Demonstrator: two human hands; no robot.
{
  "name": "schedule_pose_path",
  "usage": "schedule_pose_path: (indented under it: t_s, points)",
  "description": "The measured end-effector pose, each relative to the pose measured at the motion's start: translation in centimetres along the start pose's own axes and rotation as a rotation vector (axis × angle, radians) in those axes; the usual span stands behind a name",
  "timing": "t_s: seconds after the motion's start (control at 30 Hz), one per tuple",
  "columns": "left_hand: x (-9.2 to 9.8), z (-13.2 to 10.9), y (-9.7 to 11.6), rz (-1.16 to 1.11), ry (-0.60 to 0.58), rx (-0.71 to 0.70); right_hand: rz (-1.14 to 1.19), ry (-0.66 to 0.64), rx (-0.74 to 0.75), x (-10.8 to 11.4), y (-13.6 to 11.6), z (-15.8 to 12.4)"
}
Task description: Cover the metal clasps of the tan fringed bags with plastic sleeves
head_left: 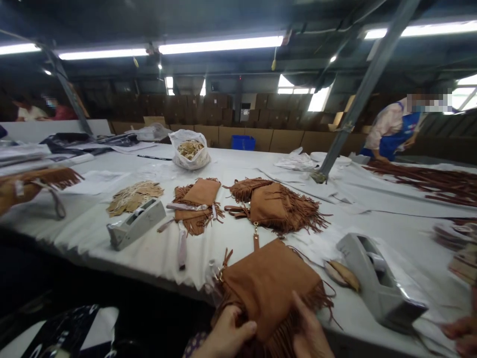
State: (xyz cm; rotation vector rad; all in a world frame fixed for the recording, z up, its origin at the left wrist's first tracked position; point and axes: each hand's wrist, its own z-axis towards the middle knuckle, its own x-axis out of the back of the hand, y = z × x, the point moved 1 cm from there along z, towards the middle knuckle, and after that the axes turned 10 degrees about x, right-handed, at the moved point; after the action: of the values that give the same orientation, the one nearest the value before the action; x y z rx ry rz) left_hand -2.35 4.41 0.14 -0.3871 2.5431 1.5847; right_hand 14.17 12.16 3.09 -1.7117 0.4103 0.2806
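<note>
A brown fringed bag (274,281) lies at the table's front edge, its lower part hanging toward me, with a metal clasp at its left corner. My left hand (229,333) grips its lower left side, thumb on top. My right hand (309,325) rests against its lower right side with the fingers stretched over the brown surface and fringe. Behind it lies a pile of similar fringed bags (270,204). Farther left is another small stack of brown fringed pieces (203,191) with wrapped straps across it.
Grey tape dispensers stand at right (380,281) and left (137,223). Tan tags (136,196) and a white bag (191,149) of tan pieces lie behind. Another person's hand (462,333) shows at lower right. A person in a blue apron (397,134) stands far right.
</note>
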Motion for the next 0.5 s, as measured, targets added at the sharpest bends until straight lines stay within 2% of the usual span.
schedule_pose_path:
  t_s: [0.1, 0.13, 0.17, 0.23, 0.27, 0.3, 0.4, 0.5]
  points:
    - [1.0, -2.4, 1.9, 0.284, -0.116, -0.087, -0.014, 0.043, -0.127, -0.8, 1.7, -0.9]
    - [1.8, -3.0, 2.9, 0.346, -0.108, -0.116, -0.028, 0.07, -0.123, -0.9, 1.9, -0.8]
    - [3.0, -3.4, 3.9, 0.387, -0.032, -0.148, -0.041, 0.091, -0.116, -0.9, 2.1, -0.6]
    - [5.5, -3.5, 5.5, 0.429, 0.245, -0.229, -0.06, 0.114, -0.115, -0.7, 2.2, 0.1]
    - [6.7, -3.2, 5.9, 0.465, 0.357, -0.273, -0.067, 0.118, -0.116, -0.6, 2.2, 0.4]
    - [7.7, -2.8, 6.0, 0.519, 0.423, -0.314, -0.075, 0.121, -0.119, -0.6, 2.2, 0.6]
    - [9.0, -1.4, 5.2, 0.726, 0.409, -0.374, -0.098, 0.129, -0.145, -0.3, 2.2, 1.1]
    - [8.6, -0.8, 4.4, 0.811, 0.39, -0.387, -0.138, 0.114, -0.158, 0.0, 1.7, 1.6]
